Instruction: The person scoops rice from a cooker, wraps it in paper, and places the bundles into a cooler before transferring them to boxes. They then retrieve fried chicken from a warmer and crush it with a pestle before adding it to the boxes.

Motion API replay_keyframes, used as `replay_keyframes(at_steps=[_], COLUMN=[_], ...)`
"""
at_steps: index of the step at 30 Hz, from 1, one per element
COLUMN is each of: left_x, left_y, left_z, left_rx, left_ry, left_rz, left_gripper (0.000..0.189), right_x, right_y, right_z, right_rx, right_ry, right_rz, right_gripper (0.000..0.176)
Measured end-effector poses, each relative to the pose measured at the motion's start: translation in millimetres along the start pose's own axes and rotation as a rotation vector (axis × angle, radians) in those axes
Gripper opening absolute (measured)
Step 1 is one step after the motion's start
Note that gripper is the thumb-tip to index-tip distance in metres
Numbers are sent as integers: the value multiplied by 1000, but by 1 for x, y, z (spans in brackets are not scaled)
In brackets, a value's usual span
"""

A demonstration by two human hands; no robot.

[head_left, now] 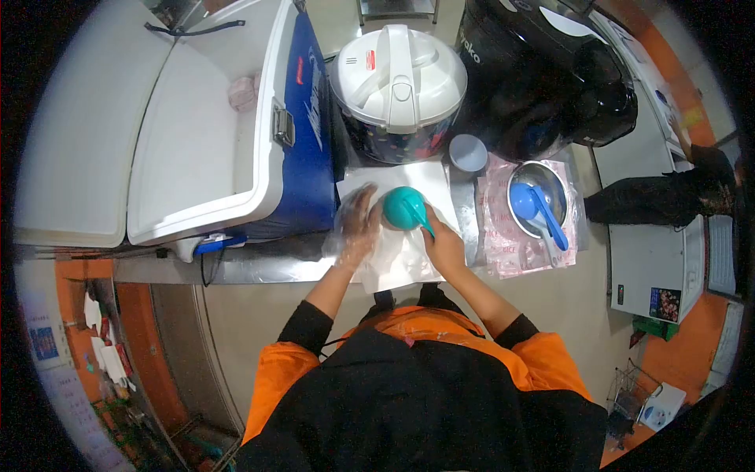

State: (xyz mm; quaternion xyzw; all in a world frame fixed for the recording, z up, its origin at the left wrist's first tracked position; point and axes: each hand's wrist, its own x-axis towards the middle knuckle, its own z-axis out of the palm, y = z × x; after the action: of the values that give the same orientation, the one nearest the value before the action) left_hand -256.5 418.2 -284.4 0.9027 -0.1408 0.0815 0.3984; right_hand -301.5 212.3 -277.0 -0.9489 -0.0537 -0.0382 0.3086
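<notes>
My right hand point(446, 248) is closed around the handle of a teal rice scoop point(404, 207). The scoop's rounded back faces up, over white paper sheets point(401, 263) on the metal counter. Just left of the scoop, my left hand point(359, 228), covered in thin clear plastic, rests at the paper with its fingers stretched out. Whether its fingertips touch the scoop is hard to see. What lies under the scoop is hidden.
A blue and white cooler point(303, 157) stands open at left, a pinkish bundle point(244, 93) inside. Behind the paper are a lidded rice cooker point(399, 94), a cup point(469, 153) and a black appliance point(543, 79). A steel bowl point(560, 185) holds blue scoops on printed wrappers point(503, 256). Another person point(668, 193) stands right.
</notes>
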Motion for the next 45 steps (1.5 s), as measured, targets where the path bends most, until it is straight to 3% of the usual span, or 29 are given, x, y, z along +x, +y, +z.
replay_keyframes(at_steps=[1, 4, 7, 9, 11, 13, 15, 17, 20, 23, 27, 29, 30, 31, 33, 38, 41, 45], left_x=[21, 74, 102, 114, 118, 122, 120, 107, 102, 97, 103, 100, 95, 91, 82, 51, 38, 17], left_y=[3, -10, 43, 17, 23, 33, 17, -40, -56, -120, -91, -60, -46, -31, -6, 5, 28, 16], left_z=[-6, 14, 9, 29, 24, 24, 33, 57, 66, 99, 58, 23, 9, -2, -17, -17, -30, -37], left_rx=[-44, 105, -6, 135, 486, 571, 565, 459, 422, -203, -574, -718, -791, -770, -727, -667, -645, -698], left_ry=[-21, -574, -799, -946, -1078, -1125, -1114, -1040, -975, -888, -719, -624, -575, -542, -474, -302, -221, -147], left_rz=[45, -6, -588, -395, 26, -60, -20, 145, 98, -275, -464, -548, -596, -609, -637, -510, -430, -418], left_gripper=[51, 53, 53, 49, 51, 52, 52, 49, 48, 56, 66, 71, 74, 73, 73, 67, 67, 67], right_x=[2, 0, 8, 8, 2, -5, -10, -12, -7, -7, 8, 40, 64, 76, 121, 269, 363, 388], right_y=[-2, -5, 0, 1, 4, -2, -3, 0, -2, -10, -10, 3, -3, -18, -30, 9, 83, 77], right_z=[-2, -3, -3, -12, -13, -17, -13, -6, -12, -41, -124, -188, -229, -274, -344, -426, -427, -420], right_rx=[-3, -19, -43, -40, -61, -97, -125, -154, -158, -184, -180, -323, -348, -213, -268, -549, -515, -627], right_ry=[-24, -83, -123, -202, -198, -235, -238, -225, -211, -112, 106, 446, 717, 714, 848, 497, 361, 127], right_rz=[10, 13, -43, -37, -128, -190, -226, -241, -265, -380, -517, -637, -628, -451, -399, -166, -320, -71], right_gripper=[57, 56, 54, 53, 52, 51, 55, 57, 60, 59, 51, 52, 55, 54, 43, 41, 41, 45])
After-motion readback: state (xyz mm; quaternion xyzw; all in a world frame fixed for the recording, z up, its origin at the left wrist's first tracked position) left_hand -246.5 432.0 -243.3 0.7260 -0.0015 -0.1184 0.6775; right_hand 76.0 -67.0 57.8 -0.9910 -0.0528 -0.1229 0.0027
